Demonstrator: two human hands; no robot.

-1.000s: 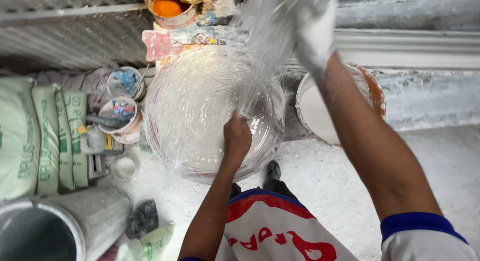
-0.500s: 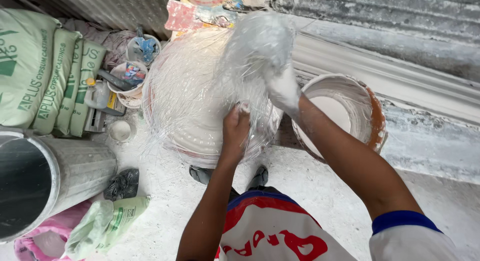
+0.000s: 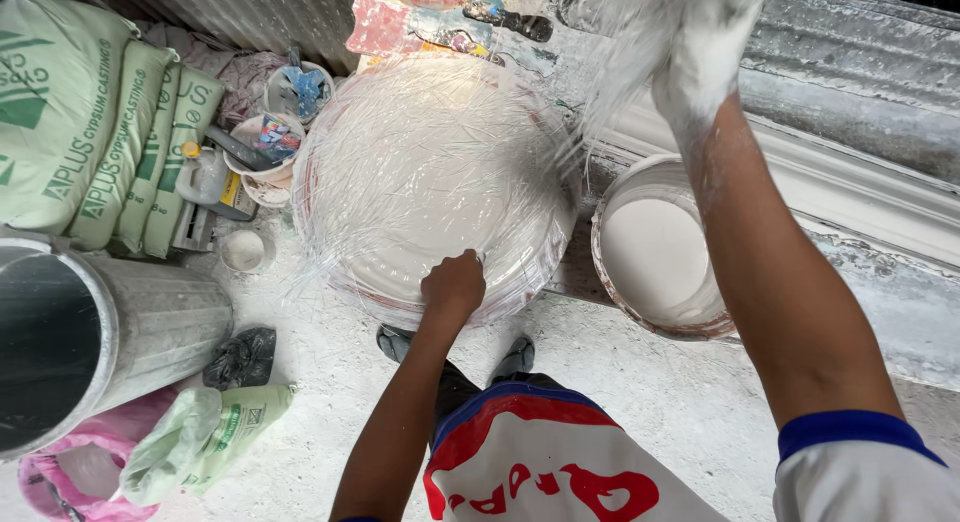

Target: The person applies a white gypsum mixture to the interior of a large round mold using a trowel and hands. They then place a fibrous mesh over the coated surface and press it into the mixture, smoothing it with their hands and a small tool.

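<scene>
Gripping white fibres (image 3: 620, 62), both hands: left (image 3: 455, 285), right (image 3: 705, 52).

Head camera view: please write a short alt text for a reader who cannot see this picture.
Seen from above, a person's left hand presses on the near edge of a large round white mould covered in thin glass fibres, while the plaster-coated right hand is raised high, holding a bunch of white fibres. A round bucket of white liquid plaster stands at right; green-printed sacks lie at left.
</scene>
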